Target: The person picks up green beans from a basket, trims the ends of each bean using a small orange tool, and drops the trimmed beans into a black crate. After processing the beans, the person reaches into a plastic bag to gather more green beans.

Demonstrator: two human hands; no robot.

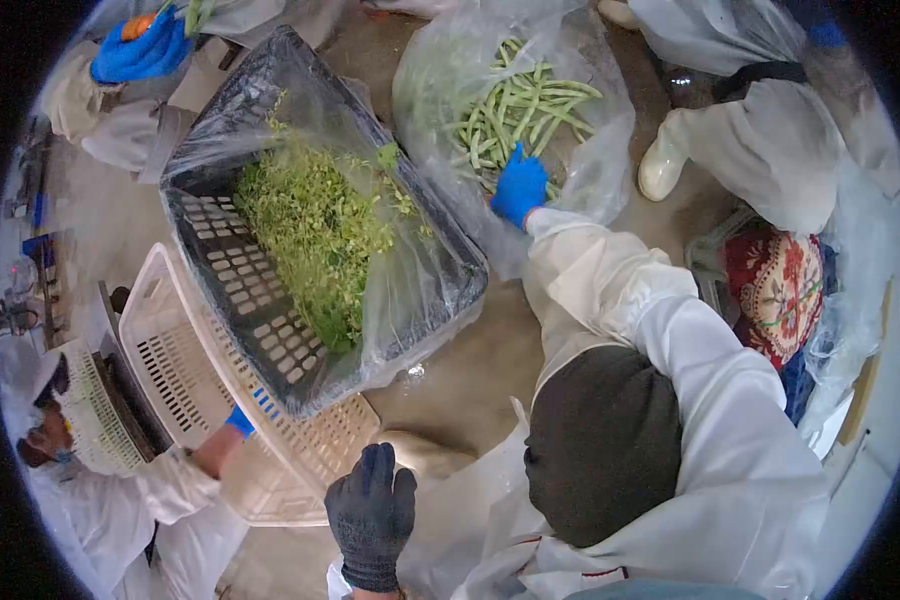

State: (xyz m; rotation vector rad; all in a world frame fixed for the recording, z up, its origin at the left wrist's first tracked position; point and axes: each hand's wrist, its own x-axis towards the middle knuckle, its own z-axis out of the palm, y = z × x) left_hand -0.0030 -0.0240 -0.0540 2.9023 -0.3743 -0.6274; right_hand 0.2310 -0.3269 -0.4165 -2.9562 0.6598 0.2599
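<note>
My left hand (372, 515), in a dark grey glove, is at the bottom, left of centre. Its fingers point up and are slightly bent, the thumb a little apart, and nothing shows in it. It is nearest to the lower right corner of a white perforated basket (260, 440); whether they touch I cannot tell. My right hand is not in view. Above and to the left stands a black crate (450, 240) lined with clear plastic, holding small leafy greens (315, 225).
A co-worker in a dark cap (602, 445) reaches a blue-gloved hand (520, 187) to green beans (530, 105) in a clear bag. Another person's blue-gloved hand (150, 50) holds something orange. A third person at lower left reaches to the white basket. A red patterned cap (775, 290) is at right.
</note>
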